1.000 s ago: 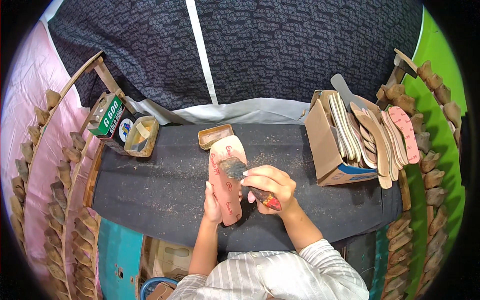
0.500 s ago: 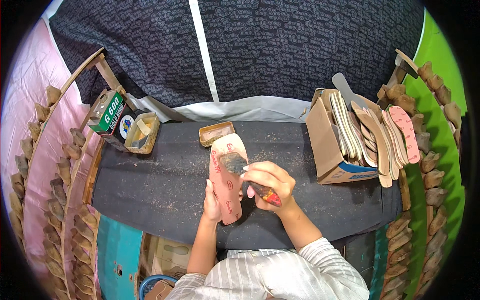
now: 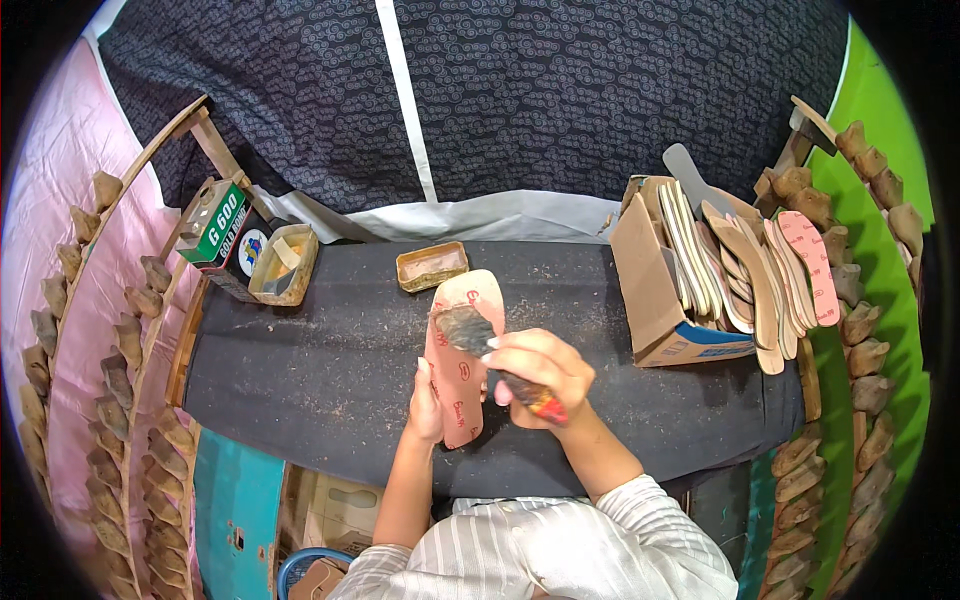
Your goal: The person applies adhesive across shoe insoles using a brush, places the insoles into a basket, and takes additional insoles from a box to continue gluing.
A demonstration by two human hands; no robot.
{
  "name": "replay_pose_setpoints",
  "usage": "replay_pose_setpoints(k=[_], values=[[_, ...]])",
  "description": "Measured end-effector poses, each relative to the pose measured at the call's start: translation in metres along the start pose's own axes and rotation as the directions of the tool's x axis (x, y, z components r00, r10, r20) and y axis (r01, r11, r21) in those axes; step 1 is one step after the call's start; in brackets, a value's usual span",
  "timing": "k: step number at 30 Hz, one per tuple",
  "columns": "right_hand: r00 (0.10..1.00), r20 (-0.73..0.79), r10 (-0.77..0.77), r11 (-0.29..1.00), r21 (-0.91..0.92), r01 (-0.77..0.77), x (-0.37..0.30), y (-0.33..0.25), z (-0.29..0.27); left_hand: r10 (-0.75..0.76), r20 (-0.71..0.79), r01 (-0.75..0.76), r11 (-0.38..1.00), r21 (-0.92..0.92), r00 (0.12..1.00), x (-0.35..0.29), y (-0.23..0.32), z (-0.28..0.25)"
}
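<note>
A pink shoe insole (image 3: pixel 462 400) with red printing is held over the middle of the table, its wide end pointing away from me. My left hand (image 3: pixel 426 408) grips its left edge near the narrow end. In my right hand (image 3: pixel 540 372) is a brush (image 3: pixel 470 328) with a dark, crusted head and a red and yellow handle end. The brush head lies against the wide upper part of the insole. Just beyond the insole sits a small shallow tray (image 3: pixel 432 284) with a pale inside.
A cardboard box (image 3: pixel 645 290) full of insoles stands at the right. At the left are a green and black can (image 3: pixel 215 235) and a yellowish open container (image 3: pixel 300 285). Racks of wooden shoe lasts (image 3: pixel 130 340) flank the dark-covered table (image 3: pixel 300 370), which has scattered crumbs.
The insole's far end has tilted slightly to the right. The brush has shifted a little, and my right hand has moved slightly right and nearer to me.
</note>
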State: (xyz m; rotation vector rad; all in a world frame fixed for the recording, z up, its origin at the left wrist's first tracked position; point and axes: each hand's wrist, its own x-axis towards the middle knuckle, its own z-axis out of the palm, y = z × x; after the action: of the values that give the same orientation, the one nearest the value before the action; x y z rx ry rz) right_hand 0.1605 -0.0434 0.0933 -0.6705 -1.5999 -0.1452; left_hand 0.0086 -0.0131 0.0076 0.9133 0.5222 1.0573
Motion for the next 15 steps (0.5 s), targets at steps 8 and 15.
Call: replay_pose_setpoints(k=[8, 15], values=[[0.984, -0.129, 0.124, 0.976, -0.162, -0.144, 0.002, 0.019, 0.001, -0.042, 0.034, 0.04, 0.998, 0.042, 0.999, -0.002, -0.009, -0.013], [0.998, -0.059, 0.015, 0.999, -0.046, -0.018, 0.0, 0.005, -0.005, -0.028, 0.058, 0.023, 0.996, 0.089, 0.998, 0.0, -0.004, -0.007]])
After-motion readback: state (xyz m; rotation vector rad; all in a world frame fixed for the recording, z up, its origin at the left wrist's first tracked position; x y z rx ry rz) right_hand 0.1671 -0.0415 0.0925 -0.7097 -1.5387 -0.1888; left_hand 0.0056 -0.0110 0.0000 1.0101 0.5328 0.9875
